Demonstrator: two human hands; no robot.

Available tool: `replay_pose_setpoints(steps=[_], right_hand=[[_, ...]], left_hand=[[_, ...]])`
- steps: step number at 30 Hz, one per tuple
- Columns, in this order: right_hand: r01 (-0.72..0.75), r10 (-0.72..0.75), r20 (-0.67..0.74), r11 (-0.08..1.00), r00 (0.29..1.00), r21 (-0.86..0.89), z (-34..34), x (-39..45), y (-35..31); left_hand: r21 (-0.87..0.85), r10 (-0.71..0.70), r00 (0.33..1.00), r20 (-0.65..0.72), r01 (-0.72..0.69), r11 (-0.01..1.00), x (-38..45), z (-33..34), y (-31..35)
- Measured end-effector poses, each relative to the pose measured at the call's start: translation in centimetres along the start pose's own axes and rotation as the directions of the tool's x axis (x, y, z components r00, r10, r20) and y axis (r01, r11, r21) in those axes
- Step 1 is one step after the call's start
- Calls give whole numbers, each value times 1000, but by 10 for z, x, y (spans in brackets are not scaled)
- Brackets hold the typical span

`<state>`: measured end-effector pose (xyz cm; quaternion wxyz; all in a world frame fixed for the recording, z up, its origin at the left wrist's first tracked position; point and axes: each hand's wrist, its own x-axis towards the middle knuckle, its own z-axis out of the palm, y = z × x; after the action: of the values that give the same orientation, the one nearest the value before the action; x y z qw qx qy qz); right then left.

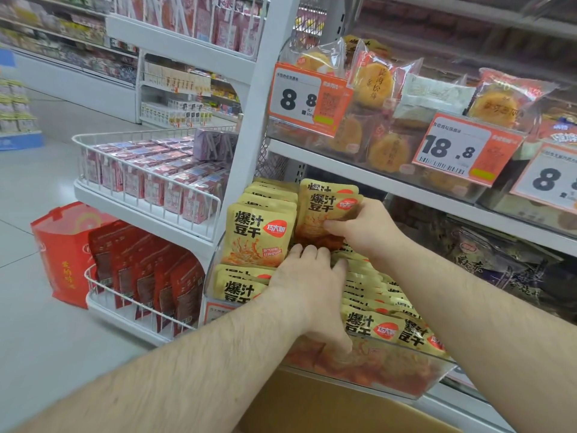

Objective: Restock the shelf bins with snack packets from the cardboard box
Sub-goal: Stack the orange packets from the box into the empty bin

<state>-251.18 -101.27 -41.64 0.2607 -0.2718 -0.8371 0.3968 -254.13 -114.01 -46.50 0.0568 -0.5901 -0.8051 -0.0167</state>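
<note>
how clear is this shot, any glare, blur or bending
Head view: even shop light, no hard shadows; wide-angle bends the shelf post and edges; the far aisle is soft; glare hazes the clear bin front; the yellow packets and both hands, left and right, read sharp.

A clear plastic shelf bin [431,382] is packed with flat yellow snack packets [371,326] printed with black characters and a red oval logo, most lying overlapped beneath the fingers. One such yellow packet [327,204] stands upright just above the right fingertips, and another upright packet [259,235] stands immediately left of them. A brown cardboard box [327,407] lies below the bin, under the forearms.
</note>
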Motion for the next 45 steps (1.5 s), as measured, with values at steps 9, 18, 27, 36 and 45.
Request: replay_pose_setpoints(steps=[9,18,27,36,45], right_hand=[[41,-42,53,999,998,27,-2,-8,7],[71,-71,4,993,997,-93,5,3,5],[-105,106,16,926,994,362,0,3,15],[-140,133,47,971,990,193,-7,-2,22],[-28,17,-31,928,999,-371,-1,-1,16]], left_hand=[[13,6,1000,-9,-6,1000,1,0,-1],[25,4,1000,-20,-3,1000,1,2,-1],[30,10,1000,-27,-9,1000,1,3,-1],[33,12,1000,-23,-11,999,1,3,-1],[12,9,1000,-12,-9,1000,1,3,-1]])
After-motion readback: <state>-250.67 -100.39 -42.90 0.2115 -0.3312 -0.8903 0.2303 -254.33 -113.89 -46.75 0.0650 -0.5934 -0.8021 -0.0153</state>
